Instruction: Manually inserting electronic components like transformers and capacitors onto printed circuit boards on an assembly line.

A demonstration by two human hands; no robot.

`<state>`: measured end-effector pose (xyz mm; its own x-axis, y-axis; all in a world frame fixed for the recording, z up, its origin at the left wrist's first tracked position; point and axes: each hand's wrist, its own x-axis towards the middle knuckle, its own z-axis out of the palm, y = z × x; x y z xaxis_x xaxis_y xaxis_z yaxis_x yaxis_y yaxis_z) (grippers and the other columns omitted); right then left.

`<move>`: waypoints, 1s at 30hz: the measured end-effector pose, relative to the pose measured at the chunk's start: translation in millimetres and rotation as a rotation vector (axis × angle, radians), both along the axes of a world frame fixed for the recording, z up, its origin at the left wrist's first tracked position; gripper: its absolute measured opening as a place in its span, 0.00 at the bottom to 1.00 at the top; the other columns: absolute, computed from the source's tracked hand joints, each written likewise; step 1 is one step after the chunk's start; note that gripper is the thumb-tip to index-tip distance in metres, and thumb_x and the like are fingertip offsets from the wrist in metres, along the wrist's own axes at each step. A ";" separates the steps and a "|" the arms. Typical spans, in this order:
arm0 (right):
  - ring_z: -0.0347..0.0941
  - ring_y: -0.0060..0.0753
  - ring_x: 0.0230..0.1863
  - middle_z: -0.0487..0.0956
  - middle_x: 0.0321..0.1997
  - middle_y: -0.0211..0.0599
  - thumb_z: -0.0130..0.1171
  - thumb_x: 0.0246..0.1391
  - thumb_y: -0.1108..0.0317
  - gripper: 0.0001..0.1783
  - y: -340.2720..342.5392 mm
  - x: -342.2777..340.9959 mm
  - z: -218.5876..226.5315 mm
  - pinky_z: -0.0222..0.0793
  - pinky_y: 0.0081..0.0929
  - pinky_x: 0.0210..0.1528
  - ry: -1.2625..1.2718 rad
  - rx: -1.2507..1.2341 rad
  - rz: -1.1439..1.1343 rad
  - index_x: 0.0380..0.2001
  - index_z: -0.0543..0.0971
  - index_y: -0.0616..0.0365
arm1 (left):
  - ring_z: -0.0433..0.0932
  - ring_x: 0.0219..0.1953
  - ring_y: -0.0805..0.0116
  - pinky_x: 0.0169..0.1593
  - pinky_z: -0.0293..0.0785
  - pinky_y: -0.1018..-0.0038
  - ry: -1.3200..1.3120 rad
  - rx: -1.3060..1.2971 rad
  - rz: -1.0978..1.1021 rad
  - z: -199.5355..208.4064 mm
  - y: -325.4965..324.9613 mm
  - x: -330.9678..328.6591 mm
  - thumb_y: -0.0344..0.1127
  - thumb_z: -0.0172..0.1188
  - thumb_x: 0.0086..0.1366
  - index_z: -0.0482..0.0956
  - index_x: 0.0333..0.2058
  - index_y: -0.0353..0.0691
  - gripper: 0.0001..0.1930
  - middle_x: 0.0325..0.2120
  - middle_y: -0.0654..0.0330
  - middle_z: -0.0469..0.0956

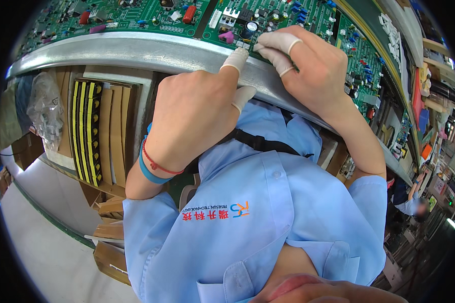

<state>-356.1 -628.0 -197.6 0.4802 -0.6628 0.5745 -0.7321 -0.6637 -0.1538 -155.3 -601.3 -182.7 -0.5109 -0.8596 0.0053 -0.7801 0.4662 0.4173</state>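
Observation:
My left hand (pixel 197 103) reaches over the metal rail (pixel 151 50) at the near edge of a green circuit board (pixel 217 36). Its index finger, in a white finger cot, stretches to the board's edge beside a small white connector (pixel 242 44). The thumb, also in a cot, stays apart from it below the rail; the other fingers curl under. Just to the right, my right hand (pixel 316 70) bends over the same board. Its cot-covered fingertips draw close together near the connector; anything between them is too small or hidden to make out. A pink part (pixel 226 37) and a black capacitor (pixel 249 29) stand beside them.
Another green circuit board (pixel 131 17) with many components lies to the left on the rail. Below the rail, a cardboard box (pixel 119 131) holds yellow-and-black strips (pixel 87 131), beside a clear plastic bag (pixel 46 108). White parts (pixel 391 38) lie at the far right.

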 end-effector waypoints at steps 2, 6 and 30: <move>0.76 0.30 0.25 0.77 0.27 0.27 0.64 0.41 0.68 0.06 -0.4 2.9 0.4 0.68 0.25 0.23 -0.044 0.062 -0.033 0.27 0.80 0.51 | 0.72 0.15 0.52 0.20 0.65 0.61 0.036 0.011 0.024 -0.8 0.7 0.6 0.45 0.63 0.57 0.75 0.51 0.43 0.24 0.10 0.54 0.71; 0.76 0.30 0.26 0.77 0.26 0.26 0.64 0.42 0.67 0.06 -3.1 5.5 -2.4 0.68 0.25 0.23 -0.059 0.025 -0.042 0.27 0.81 0.51 | 0.72 0.15 0.52 0.20 0.66 0.61 0.024 -0.014 0.011 0.2 -0.2 1.3 0.45 0.62 0.57 0.75 0.51 0.44 0.24 0.10 0.55 0.71; 0.75 0.27 0.25 0.77 0.28 0.26 0.63 0.37 0.68 0.07 -3.7 13.1 -5.8 0.66 0.23 0.21 0.090 -0.150 -0.003 0.26 0.80 0.52 | 0.72 0.15 0.56 0.22 0.66 0.63 -0.037 -0.057 -0.052 2.2 -25.1 24.7 0.45 0.65 0.54 0.75 0.52 0.46 0.26 0.10 0.56 0.70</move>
<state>-343.0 -631.7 -203.4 0.5323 -0.5747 0.6217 -0.7406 -0.6718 0.0131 -130.6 -626.4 -180.4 -0.5557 -0.8307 0.0338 -0.7685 0.5287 0.3603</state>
